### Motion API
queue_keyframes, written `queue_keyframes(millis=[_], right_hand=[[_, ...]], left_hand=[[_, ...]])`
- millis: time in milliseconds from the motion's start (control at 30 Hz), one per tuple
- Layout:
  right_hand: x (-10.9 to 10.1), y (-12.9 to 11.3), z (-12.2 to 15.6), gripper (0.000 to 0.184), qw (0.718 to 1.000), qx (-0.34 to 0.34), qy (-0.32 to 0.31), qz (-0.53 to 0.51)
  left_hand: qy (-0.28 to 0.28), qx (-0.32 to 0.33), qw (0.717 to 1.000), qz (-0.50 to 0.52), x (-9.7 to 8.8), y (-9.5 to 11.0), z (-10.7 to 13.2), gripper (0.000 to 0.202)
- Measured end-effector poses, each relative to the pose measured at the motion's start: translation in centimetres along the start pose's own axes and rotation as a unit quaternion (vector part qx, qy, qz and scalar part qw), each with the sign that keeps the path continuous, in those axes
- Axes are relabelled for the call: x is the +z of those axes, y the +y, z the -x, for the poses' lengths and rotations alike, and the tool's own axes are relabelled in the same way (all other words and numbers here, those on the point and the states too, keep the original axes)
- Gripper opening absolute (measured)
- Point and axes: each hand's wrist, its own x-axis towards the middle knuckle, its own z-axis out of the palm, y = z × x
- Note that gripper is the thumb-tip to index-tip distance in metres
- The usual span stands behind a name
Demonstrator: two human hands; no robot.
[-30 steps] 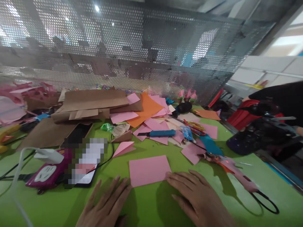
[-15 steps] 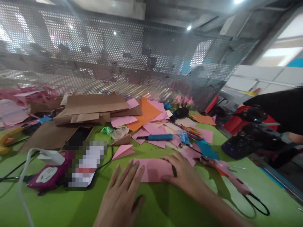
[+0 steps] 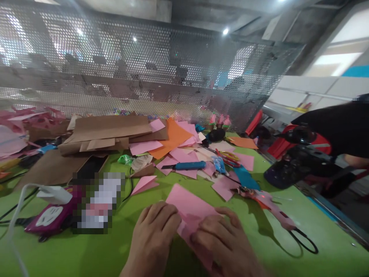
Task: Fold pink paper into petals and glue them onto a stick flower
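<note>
Slanting far-left to near-right by the desk's (image 3: 86, 252) near edge, the sheet (image 3: 188, 204) is clamped in left hand (image 3: 154, 234) and right hand (image 3: 220, 240) fingers.

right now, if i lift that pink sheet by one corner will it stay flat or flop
Probably floppy: the pink sheet is thin and bends between the left hand and right hand. Likely very light, so a push may slide it across the smooth table. It would likely crease, not break.

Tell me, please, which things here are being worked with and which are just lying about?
In hand: pink sheet, held by left hand and right hand.
Lying about: blue knife, scissors, glue gun, brown card, orange sheet, folded pink triangle.
</note>
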Motion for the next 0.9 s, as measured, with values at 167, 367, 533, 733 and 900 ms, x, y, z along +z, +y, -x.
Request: queue_keyframes(millis=[167,367,533,733,900], right_hand=[[-0.2,1.4,1.6,0.087,0.993,0.005,-0.115,0.020],[0.6,4.1,2.5,0.070,0.990,0.024,-0.137,-0.005],[1.2,4.5,2.4,0.054,0.987,0.019,-0.155,-0.038],[1.1,4.0,2.1,0.049,0.980,0.036,-0.179,-0.082],[1.4,4.2,1.2,0.038,0.960,0.080,-0.203,-0.176]], left_hand=[[0.035,0.032,0.999,-0.010,-1.0,-0.8,0.8,0.027],[-0.018,0.009,1.000,-0.005,-1.3,-2.0,2.4,0.027],[-0.100,0.029,0.994,-0.043,-2.4,-2.4,3.6,0.042],[-0.135,0.101,0.981,-0.096,-2.4,-2.2,6.3,0.045],[-0.176,0.043,0.982,-0.056,-2.9,-2.5,6.9,0.051]])
